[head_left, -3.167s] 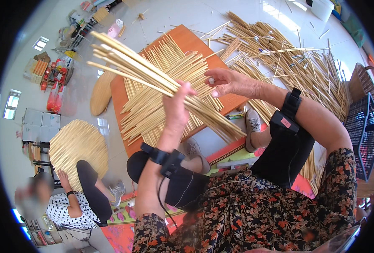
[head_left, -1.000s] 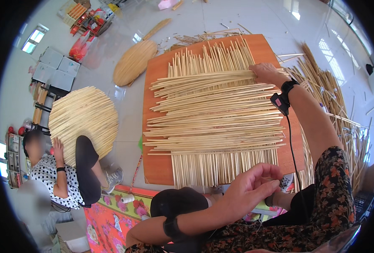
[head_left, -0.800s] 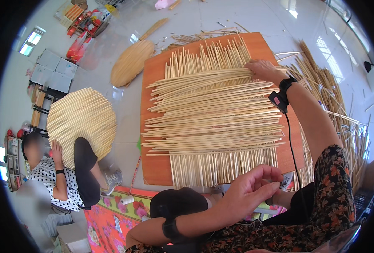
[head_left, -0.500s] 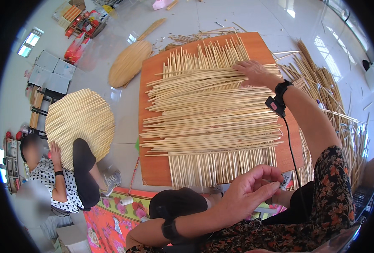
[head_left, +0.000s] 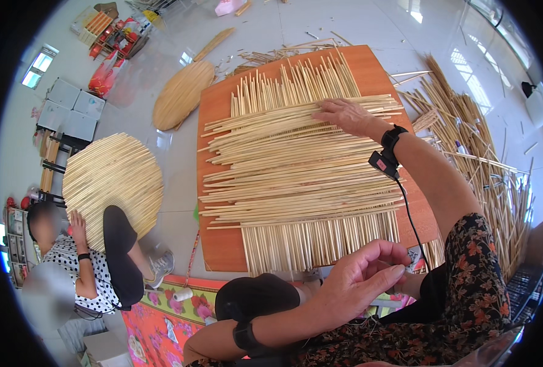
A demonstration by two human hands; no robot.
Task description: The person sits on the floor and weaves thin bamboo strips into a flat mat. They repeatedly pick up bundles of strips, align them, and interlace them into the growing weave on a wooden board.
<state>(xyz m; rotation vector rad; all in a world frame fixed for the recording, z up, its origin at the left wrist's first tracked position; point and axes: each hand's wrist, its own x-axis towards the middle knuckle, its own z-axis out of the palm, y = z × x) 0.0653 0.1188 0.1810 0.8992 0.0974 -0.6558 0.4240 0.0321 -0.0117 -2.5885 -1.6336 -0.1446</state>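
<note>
On an orange-brown wooden board (head_left: 219, 251) lie two crossing layers of pale, thin stalks. The lower layer (head_left: 320, 238) runs lengthwise, its ends showing at the near and far sides. Across it lies a layer of crosswise stalks (head_left: 302, 162), somewhat uneven at their left ends. My right hand (head_left: 348, 116) rests flat on the far crosswise stalks, fingers stretched to the left. Nearer me, my left hand (head_left: 369, 275) hovers by the board's near edge with loosely bent fingers, thumb apart and nothing seen between them.
A heap of loose stalks (head_left: 467, 134) lies on the floor at right. At left, another person (head_left: 88, 269) steadies a round stalk panel (head_left: 115, 183). A round, handled panel (head_left: 183, 95) lies beyond the board's left corner. A thread spool (head_left: 183, 294) sits on flowered cloth.
My right hand has slid left across the far crosswise stalks, and some of these have shifted left with it. My left hand keeps its place.
</note>
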